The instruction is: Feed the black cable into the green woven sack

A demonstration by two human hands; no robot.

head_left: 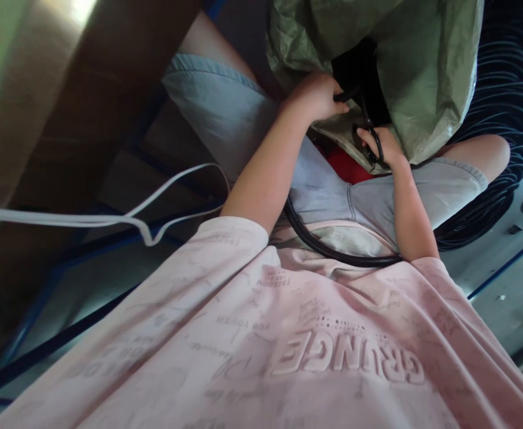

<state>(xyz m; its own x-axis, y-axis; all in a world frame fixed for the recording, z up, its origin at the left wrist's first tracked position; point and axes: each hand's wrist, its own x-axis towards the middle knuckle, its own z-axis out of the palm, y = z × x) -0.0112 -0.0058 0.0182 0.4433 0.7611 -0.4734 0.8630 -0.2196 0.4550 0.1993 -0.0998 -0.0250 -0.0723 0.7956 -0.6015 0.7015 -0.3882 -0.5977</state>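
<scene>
I look down at my pink shirt and my lap in light denim shorts. My left hand point(318, 95) is closed around a black hose end at the mouth of a green woven sack point(426, 65) resting on my knees. My right hand point(385, 149) grips a black looped handle point(372, 138), apparently scissors, just below the sack's edge. A black corrugated hose point(333, 253) curves across my lap between both forearms. The sack hides what lies inside it.
A large coil of black corrugated hose point(507, 107) lies at my right knee. A red object point(346, 168) shows under the sack. White strapping point(109, 219) loops at left over blue frame bars and brown cardboard point(86, 95). A grey cabinet point(507, 268) stands at right.
</scene>
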